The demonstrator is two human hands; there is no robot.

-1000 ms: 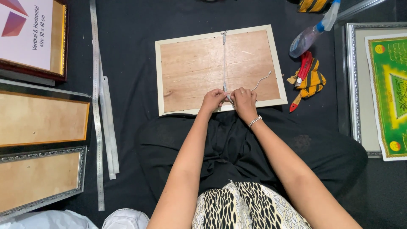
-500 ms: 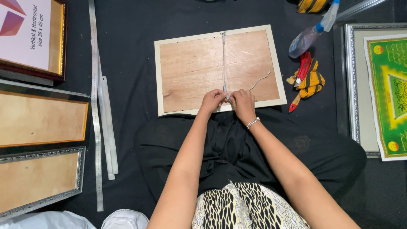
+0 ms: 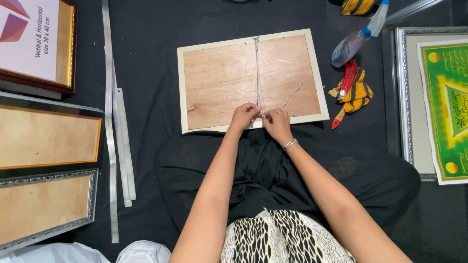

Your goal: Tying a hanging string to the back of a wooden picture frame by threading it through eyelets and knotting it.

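Hardly anything has shifted since the earlier frames: your hands sit at the same spot on the near edge of the picture frame (image 3: 222, 83), and only the loose tail of the cord (image 3: 257, 68) now lies a little lower and flatter on the backing board. That small settling suggests the tying at the near end is under way rather than finished, with slack left to take up.

Taking the picture frame as your landmark and going left to right: well to its left lie three other frames, a gold-edged one (image 3: 36, 41) at the far side, a plain board-backed one (image 3: 48, 136) below it, and a silver ornate one (image 3: 46, 207) nearest you. Between those and the picture frame run long metal strips (image 3: 111, 122), lengthwise.

The picture frame lies face down just beyond your lap, cream border around a brown board, with the cord stretched taut down its middle from the far edge to the near one.

Your left hand (image 3: 243, 116) is curled, fingertips pinched on the cord at the near border. Your right hand (image 3: 277, 122), touching it, is likewise closed, pinching the cord end; the tail curves away right of it.

Right of the picture frame lie a spray bottle (image 3: 358, 41), a red cutter (image 3: 347, 78) on a striped cloth (image 3: 358, 92), then a silver frame with a green print (image 3: 446, 107).
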